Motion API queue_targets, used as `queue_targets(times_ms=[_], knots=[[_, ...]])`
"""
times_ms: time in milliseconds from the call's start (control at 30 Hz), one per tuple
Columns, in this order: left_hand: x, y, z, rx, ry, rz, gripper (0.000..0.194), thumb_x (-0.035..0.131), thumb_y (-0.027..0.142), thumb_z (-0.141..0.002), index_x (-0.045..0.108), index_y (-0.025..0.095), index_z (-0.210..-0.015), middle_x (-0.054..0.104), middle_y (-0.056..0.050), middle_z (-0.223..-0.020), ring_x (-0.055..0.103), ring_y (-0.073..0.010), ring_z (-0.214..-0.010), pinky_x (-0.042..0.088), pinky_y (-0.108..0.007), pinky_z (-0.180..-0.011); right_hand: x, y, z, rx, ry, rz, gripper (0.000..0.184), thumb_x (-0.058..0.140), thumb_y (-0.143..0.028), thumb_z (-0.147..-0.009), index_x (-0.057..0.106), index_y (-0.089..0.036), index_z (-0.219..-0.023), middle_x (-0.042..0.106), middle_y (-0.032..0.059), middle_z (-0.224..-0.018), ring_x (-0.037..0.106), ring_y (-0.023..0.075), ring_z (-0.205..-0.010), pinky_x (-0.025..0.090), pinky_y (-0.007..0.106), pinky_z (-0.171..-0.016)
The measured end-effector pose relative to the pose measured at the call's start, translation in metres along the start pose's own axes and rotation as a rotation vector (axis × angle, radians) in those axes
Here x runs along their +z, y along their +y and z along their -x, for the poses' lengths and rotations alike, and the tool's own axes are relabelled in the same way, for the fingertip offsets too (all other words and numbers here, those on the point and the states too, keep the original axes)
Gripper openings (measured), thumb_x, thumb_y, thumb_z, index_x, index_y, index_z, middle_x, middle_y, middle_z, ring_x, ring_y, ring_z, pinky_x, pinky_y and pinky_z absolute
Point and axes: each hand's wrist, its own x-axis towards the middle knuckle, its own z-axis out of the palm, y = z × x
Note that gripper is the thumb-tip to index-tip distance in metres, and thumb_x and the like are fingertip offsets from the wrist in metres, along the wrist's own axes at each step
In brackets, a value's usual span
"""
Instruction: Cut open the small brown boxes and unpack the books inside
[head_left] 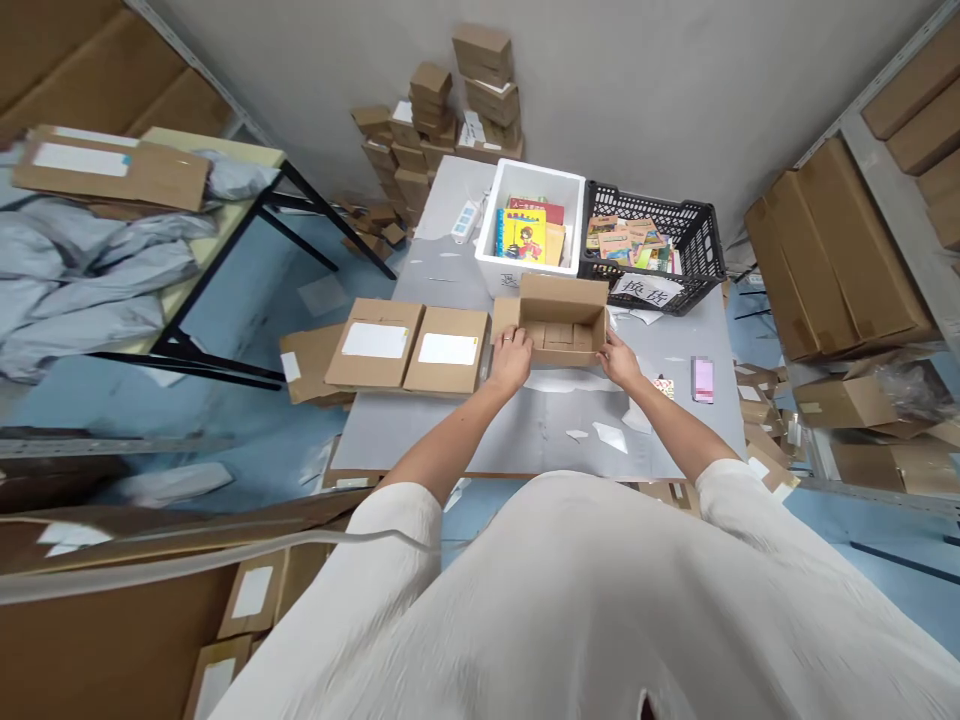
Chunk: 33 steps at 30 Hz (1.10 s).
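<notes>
An open cardboard box (562, 359) stands on the grey table, its back flap raised and another flap folded out to the left. I can see bare cardboard inside. My left hand (513, 356), with a ring on one finger, is closed on the box's left edge by the side flap. At the right front corner, my right hand (619, 360) grips the box wall, some of its fingers hidden. Just left of my left hand lie two closed cardboard boxes, a nearer one (448, 378) and a farther one (361, 369), each with a white label.
Behind the box stand a white foam bin (530, 177) of books and a black crate (699, 262) of booklets. A power strip (466, 221), a pink phone (703, 380) and paper scraps (610, 436) lie on the table (517, 440). Box stacks (487, 95) line the wall.
</notes>
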Motion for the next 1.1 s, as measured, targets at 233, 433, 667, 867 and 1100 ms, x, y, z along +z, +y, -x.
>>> queue_targets(times_ms=[233, 433, 667, 867, 1100], knots=[[0.030, -0.014, 0.003, -0.022, -0.049, -0.052, 0.076, 0.057, 0.021, -0.095, 0.048, 0.012, -0.171, 0.041, -0.023, -0.183, 0.030, -0.0393, -0.174, 0.021, -0.059, -0.143, 0.027, -0.013, -0.034, 0.048, 0.005, -0.101, 0.032, 0.058, -0.027, -0.106, 0.085, -0.021, -0.123, 0.054, 0.0146, -0.174, 0.069, 0.0374, -0.136, 0.061, 0.050, -0.113], [0.041, -0.009, 0.004, 0.008, -0.027, -0.020, 0.077, 0.056, 0.020, -0.097, 0.046, 0.011, -0.173, 0.035, -0.025, -0.186, 0.030, -0.0415, -0.175, 0.024, -0.062, -0.142, 0.036, 0.003, -0.037, 0.015, 0.148, -0.205, 0.044, 0.059, -0.023, -0.103, 0.076, -0.018, -0.144, 0.060, 0.0181, -0.168, 0.060, 0.0386, -0.150, 0.054, 0.054, -0.126], [0.036, 0.043, -0.010, 0.189, 0.070, 0.054, 0.065, 0.055, 0.024, -0.103, 0.054, 0.016, -0.167, 0.042, -0.023, -0.183, 0.036, -0.0404, -0.171, 0.025, -0.065, -0.141, 0.023, 0.040, -0.002, 0.015, 0.295, -0.252, 0.041, 0.052, -0.023, -0.106, 0.077, -0.018, -0.137, 0.066, 0.0185, -0.158, 0.062, 0.0350, -0.146, 0.049, 0.052, -0.128], [0.042, 0.115, -0.010, 0.454, 0.139, 0.090, 0.053, 0.055, 0.014, -0.100, 0.068, 0.021, -0.150, 0.056, -0.019, -0.173, 0.043, -0.0371, -0.166, 0.032, -0.062, -0.137, 0.017, 0.093, 0.048, 0.168, 0.323, -0.345, 0.041, 0.050, -0.021, -0.103, 0.079, -0.020, -0.133, 0.073, 0.0166, -0.146, 0.070, 0.0322, -0.133, 0.055, 0.048, -0.120], [0.088, 0.181, -0.001, 0.538, -0.040, 0.057, 0.048, 0.058, 0.011, -0.100, 0.073, 0.025, -0.143, 0.063, -0.015, -0.163, 0.056, -0.0352, -0.151, 0.045, -0.053, -0.125, 0.036, 0.149, 0.103, 0.373, 0.161, -0.334, 0.041, 0.052, -0.018, -0.101, 0.081, -0.020, -0.129, 0.076, 0.0132, -0.138, 0.073, 0.0279, -0.120, 0.058, 0.042, -0.112]])
